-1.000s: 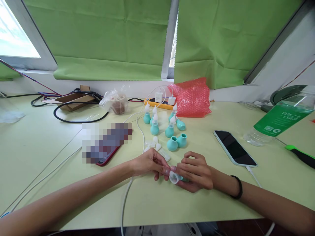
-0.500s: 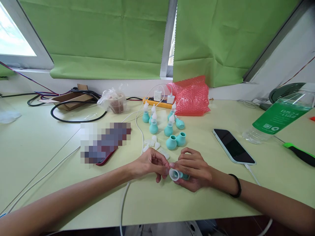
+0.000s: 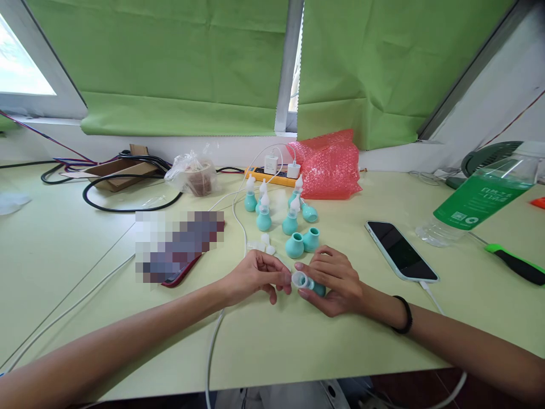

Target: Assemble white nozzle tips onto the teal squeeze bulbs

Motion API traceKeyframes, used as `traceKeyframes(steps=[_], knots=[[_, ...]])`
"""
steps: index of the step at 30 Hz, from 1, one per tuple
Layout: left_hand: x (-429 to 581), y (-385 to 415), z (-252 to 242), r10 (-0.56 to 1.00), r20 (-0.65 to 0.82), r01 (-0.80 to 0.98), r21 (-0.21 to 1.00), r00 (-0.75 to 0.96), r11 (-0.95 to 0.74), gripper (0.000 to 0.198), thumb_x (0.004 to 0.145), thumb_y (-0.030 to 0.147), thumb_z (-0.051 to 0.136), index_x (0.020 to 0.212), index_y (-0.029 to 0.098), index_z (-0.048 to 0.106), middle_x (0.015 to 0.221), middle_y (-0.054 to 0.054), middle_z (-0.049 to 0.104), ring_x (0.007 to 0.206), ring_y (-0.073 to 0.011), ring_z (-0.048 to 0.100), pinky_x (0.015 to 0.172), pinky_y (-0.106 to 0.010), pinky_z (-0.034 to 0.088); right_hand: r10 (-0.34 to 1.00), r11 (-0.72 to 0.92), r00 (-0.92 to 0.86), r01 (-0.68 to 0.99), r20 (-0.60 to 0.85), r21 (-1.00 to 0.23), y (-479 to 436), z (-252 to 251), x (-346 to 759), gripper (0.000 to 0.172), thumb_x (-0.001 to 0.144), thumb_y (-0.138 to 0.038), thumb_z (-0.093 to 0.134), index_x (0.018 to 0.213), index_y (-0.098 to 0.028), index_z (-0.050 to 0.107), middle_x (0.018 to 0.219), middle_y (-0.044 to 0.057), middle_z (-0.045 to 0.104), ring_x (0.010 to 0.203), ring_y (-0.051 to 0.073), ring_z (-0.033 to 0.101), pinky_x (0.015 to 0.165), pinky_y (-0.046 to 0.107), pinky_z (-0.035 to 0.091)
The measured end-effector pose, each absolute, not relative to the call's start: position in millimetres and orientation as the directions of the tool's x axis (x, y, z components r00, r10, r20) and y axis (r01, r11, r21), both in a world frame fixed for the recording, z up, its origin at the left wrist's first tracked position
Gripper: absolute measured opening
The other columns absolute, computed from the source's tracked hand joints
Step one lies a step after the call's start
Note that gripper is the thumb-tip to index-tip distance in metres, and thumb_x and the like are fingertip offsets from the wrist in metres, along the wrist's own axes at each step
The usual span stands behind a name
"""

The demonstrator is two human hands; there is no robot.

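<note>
My right hand is closed around a teal rubber squeeze bulb lying on its side. A translucent plastic collar sits at the bulb's mouth, its wide opening turned toward my left hand. Thumb and forefinger of my left hand are pinched together at the collar's rim; whether something small is between them is hidden. Just beyond stand two open teal bulbs. Farther back are several assembled nasal aspirators with pointed clear tips, one lying tipped over. Loose translucent plastic parts lie behind my left hand.
A red-cased phone lies left, and a light-cased phone charges at right. Beyond it are a green-labelled bottle and a green-black handle. Pink bubble wrap, a power strip and a cardboard box line the back.
Both hands have shifted slightly up the table with the bulb. The collar's opening has tilted a little upward. The left fingers remain pinched by the rim, and the whole view has drifted slightly.
</note>
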State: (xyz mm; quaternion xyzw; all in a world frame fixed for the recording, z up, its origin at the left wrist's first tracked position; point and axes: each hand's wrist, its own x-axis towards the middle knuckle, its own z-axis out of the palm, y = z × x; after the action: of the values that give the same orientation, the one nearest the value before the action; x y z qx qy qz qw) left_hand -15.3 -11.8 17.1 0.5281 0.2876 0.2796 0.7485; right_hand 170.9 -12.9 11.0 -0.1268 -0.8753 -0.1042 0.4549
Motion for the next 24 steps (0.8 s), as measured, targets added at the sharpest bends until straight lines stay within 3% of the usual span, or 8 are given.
traceKeyframes(steps=[4, 12, 18, 24], knots=[[-16.8, -11.0, 18.2, 0.662, -0.104, -0.113, 0.955, 0.742, 0.276, 0.025, 0.072, 0.032, 0.057, 0.073, 0.009, 0.065, 0.072, -0.008, 0.06, 0.063, -0.0098, 0.047, 0.046, -0.02, 0.045, 0.175, 0.937, -0.527, 0.349, 0.831, 0.025, -8.6, 6.8, 172.2, 0.041, 0.065, -0.02, 0.062, 0.104, -0.011, 0.052, 0.058, 0.001, 0.058, 0.051, 0.012, 0.05, 0.054, 0.028, 0.04], [-17.7, -9.9, 16.3, 0.784, -0.109, -0.037, 0.985, 0.611, 0.166, 0.019, 0.067, 0.029, 0.063, 0.073, 0.012, 0.068, 0.067, -0.004, 0.059, 0.056, -0.0072, 0.044, 0.046, -0.018, 0.04, 0.171, 0.926, -0.575, 0.372, 0.8, 0.069, -7.0, 0.8, 174.3, 0.046, 0.066, -0.022, 0.061, 0.11, -0.013, 0.05, 0.058, 0.0, 0.059, 0.053, 0.012, 0.051, 0.055, 0.028, 0.038], [-17.1, -9.5, 15.9, 0.828, -0.159, -0.05, 0.974, 0.538, 0.22, 0.016, 0.063, 0.028, 0.066, 0.065, 0.012, 0.067, 0.059, -0.002, 0.057, 0.056, -0.0075, 0.045, 0.044, -0.017, 0.04, 0.166, 0.891, -0.589, 0.434, 0.791, 0.136, -5.9, -1.5, 174.1, 0.044, 0.066, -0.022, 0.062, 0.108, -0.013, 0.05, 0.058, 0.0, 0.059, 0.052, 0.012, 0.049, 0.057, 0.03, 0.038], [-17.2, -6.7, 14.8, 0.781, -0.183, -0.142, 0.934, 0.596, 0.327, 0.017, 0.064, 0.026, 0.066, 0.068, 0.01, 0.065, 0.063, -0.004, 0.06, 0.057, -0.0071, 0.049, 0.046, -0.017, 0.042, 0.195, 0.907, -0.542, 0.416, 0.817, 0.06, -4.4, -1.6, 173.3, 0.043, 0.068, -0.023, 0.06, 0.11, -0.013, 0.05, 0.059, 0.001, 0.057, 0.053, 0.012, 0.049, 0.055, 0.028, 0.038]])
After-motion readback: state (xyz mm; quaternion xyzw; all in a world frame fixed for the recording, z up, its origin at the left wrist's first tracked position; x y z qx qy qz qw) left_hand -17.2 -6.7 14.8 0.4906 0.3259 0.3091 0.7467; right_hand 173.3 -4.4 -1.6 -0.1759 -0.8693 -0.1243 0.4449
